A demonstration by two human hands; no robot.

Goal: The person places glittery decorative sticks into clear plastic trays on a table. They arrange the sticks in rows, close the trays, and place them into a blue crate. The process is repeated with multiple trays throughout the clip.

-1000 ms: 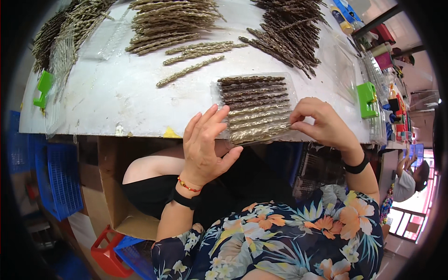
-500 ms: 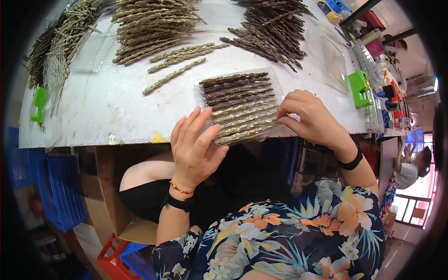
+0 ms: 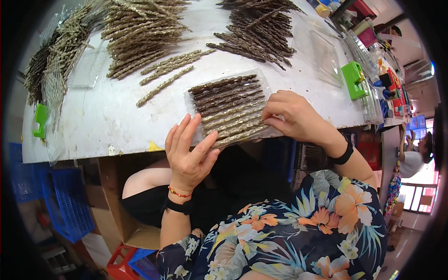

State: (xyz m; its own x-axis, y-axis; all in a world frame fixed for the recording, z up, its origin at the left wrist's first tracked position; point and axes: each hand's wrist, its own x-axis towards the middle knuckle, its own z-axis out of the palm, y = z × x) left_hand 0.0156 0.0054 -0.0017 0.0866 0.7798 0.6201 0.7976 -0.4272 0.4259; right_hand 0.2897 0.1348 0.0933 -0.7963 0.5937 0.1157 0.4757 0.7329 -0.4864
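A shallow clear plastic tray [image 3: 264, 84] lies tilted near the table's front edge. In it, dark brown twisted sticks [image 3: 226, 90] fill the far half and glittery gold twisted sticks [image 3: 233, 122] the near half, side by side. My left hand [image 3: 189, 151] rests at the tray's left side, fingers spread, fingertips touching the tray edge and the stick ends. At the right ends of the gold sticks, my right hand [image 3: 294, 116] has thumb and forefinger pinched together. Whatever is between those fingertips is hidden.
Behind the tray lie a few loose gold sticks [image 3: 165, 86], a large gold pile [image 3: 140, 37] and a dark brown pile [image 3: 261, 35]. More sticks [image 3: 60, 56] are heaped far left. Clear lids [image 3: 322, 58] lie at right, near a green clamp [image 3: 354, 80]. Blue crates [image 3: 70, 203] stand below left.
The whole view has shifted and turned slightly, so the table contents sit further left. Both hands keep nearly the same places against the tray.
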